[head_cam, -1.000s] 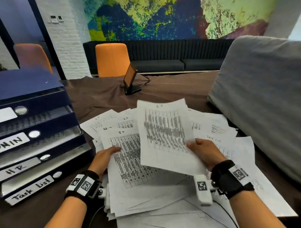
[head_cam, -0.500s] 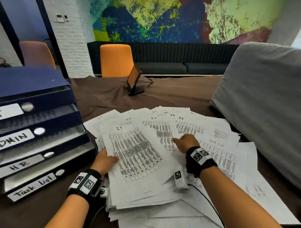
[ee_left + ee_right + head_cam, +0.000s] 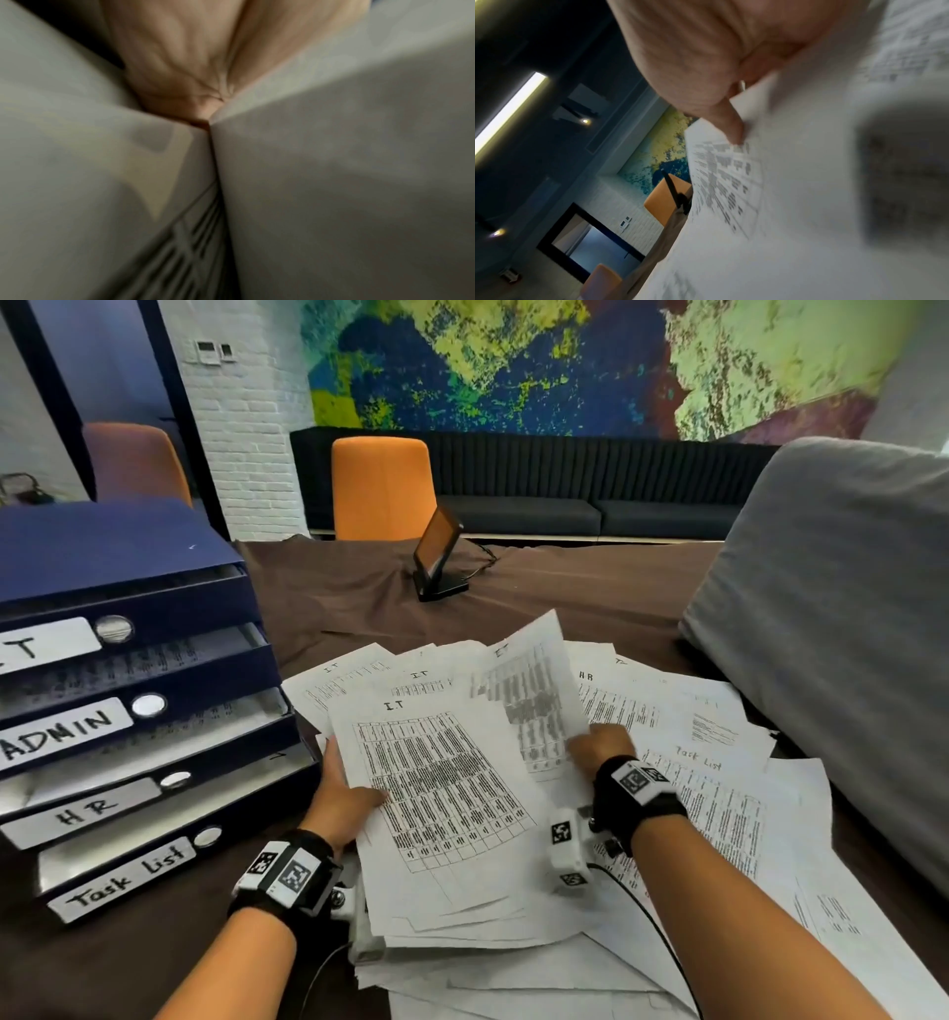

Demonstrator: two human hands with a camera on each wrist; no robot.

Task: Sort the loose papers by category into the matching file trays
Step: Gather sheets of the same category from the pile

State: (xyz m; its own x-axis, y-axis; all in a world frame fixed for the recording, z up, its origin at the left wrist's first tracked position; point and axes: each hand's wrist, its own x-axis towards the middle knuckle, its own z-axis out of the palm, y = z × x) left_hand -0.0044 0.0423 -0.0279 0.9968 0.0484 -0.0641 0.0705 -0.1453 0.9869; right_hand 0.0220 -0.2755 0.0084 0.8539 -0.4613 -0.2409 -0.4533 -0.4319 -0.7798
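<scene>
Left hand (image 3: 341,806) grips the top IT sheet (image 3: 436,793) by its left edge. Right hand (image 3: 601,752) pinches a second, lifted sheet (image 3: 529,690) over the paper pile (image 3: 719,793).

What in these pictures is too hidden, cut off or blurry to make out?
- Head view: the top white tray label is cut by the left edge; only "T" reads clearly.
- Head view: the table print on the white IT sheet is too small to read.
- Head view: the left hand fingers are hidden under that sheet.
- Right wrist view: the lifted white sheet is motion-blurred.
- Left wrist view: blurred paper fills it.
</scene>
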